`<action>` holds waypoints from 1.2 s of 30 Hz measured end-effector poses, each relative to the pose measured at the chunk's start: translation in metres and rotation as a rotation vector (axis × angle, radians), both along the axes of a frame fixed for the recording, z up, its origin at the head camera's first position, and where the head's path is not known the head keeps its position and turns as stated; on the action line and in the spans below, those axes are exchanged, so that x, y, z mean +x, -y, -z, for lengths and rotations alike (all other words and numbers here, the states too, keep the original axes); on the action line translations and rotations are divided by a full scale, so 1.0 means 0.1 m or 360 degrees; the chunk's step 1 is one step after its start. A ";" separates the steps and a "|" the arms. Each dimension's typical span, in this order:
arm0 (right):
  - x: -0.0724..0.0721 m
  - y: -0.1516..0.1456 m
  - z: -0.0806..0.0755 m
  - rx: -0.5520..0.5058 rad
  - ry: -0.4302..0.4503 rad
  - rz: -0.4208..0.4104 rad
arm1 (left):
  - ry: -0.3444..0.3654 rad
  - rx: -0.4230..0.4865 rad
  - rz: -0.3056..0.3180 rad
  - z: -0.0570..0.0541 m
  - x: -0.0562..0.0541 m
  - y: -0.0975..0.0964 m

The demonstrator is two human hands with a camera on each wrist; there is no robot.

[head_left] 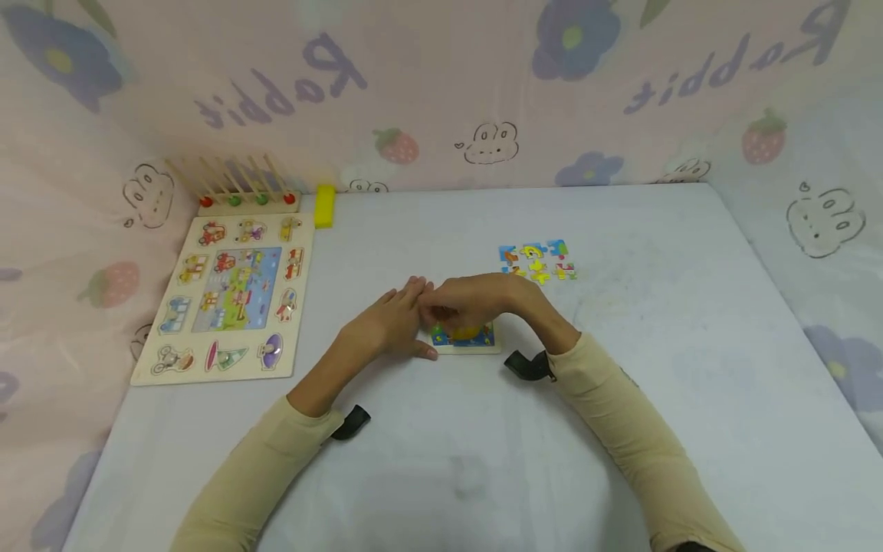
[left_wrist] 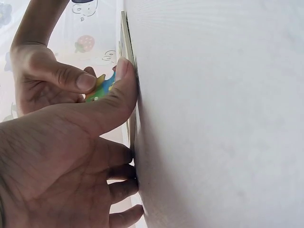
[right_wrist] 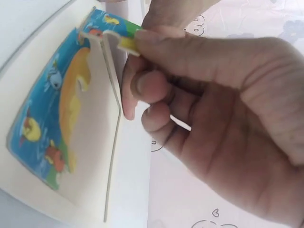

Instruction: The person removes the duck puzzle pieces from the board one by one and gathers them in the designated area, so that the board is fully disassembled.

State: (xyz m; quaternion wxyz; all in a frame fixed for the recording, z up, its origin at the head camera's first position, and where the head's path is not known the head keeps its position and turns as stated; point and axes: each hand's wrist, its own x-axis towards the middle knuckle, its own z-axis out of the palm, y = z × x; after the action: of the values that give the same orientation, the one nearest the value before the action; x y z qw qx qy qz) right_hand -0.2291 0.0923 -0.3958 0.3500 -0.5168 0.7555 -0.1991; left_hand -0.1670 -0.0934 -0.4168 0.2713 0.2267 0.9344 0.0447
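My right hand point(head_left: 476, 299) pinches a blue, green and yellow jigsaw piece point(right_wrist: 114, 24) between thumb and fingers. It holds the piece tilted at a corner of a small puzzle tray point(right_wrist: 97, 142). Joined pieces point(right_wrist: 40, 114) with sea creatures and part of a yellow-orange figure cover one side of the tray; bare pale base shows on the other. My left hand point(head_left: 389, 326) lies against the tray's left side, its thumb at the near edge and its fingers extended. In the left wrist view, that thumb partly covers the pinched piece point(left_wrist: 105, 88).
Several loose jigsaw pieces point(head_left: 534, 251) lie beyond my right hand. A large wooden vehicle puzzle board point(head_left: 186, 264) is at the left. Behind it stand a peg rack point(head_left: 248, 203) with red and green beads and a yellow block point(head_left: 324, 207). Printed curtains surround the table point(head_left: 414, 475).
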 end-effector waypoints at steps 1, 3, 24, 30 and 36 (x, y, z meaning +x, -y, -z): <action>0.00 -0.01 0.00 -0.0006 0.0001 -0.0004 | 0.0005 -0.0001 0.0000 0.00 0.00 0.00; -0.01 -0.03 -0.02 -0.0028 -0.0012 0.0001 | -0.0016 -0.0005 0.0014 0.01 0.00 -0.01; -0.38 -0.93 -0.25 0.0104 -0.0240 0.0517 | -0.0062 -0.0039 0.0003 0.03 0.01 -0.04; -0.46 -0.94 -0.08 0.0302 -0.0174 0.0597 | -0.0048 -0.0029 -0.0002 0.04 0.03 -0.04; -0.48 -0.91 -0.07 0.0378 -0.0266 0.0653 | -0.0065 -0.0021 -0.0007 0.00 0.03 -0.04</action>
State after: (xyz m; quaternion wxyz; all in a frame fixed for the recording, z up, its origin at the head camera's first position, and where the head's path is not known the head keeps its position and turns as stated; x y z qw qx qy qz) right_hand -0.2767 0.1834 -0.3886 0.2966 -0.3225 0.8891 -0.1324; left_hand -0.1636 -0.0894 -0.4169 0.2535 0.2238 0.9405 0.0345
